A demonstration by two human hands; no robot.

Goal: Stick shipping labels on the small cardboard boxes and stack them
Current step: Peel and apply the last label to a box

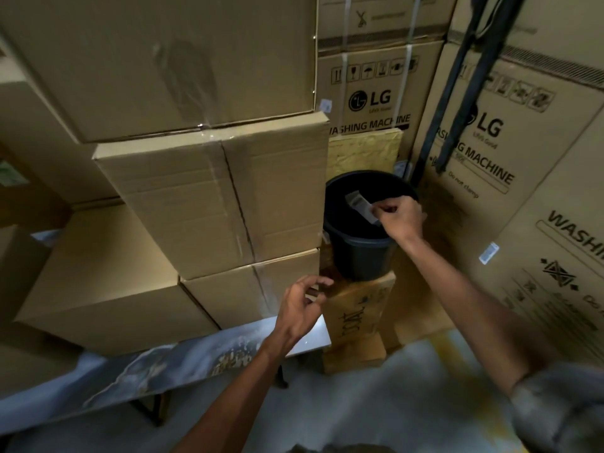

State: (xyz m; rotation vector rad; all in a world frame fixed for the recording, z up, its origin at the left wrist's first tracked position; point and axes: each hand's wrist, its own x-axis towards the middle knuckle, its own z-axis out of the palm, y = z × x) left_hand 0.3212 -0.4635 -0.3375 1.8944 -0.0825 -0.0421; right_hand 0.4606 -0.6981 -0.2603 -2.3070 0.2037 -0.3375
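Left hand (302,307) hangs loose and released; right hand (400,217) pinches a paper strip (361,207) over the black bucket (359,253)

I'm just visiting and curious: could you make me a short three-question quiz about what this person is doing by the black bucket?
1. True or false: the right hand pinches a strip of paper over the open top of the black bucket.
2. What does the bucket stand on?
A. the floor
B. a small cardboard box
C. the marbled table
3. Fill in: the left hand holds ____.

Key:
1. True; the strip hangs above the bucket's opening.
2. B, the small cardboard box, beside the marbled table.
3. Nothing; its fingers are loosely curled in the air near the stacked brown boxes.
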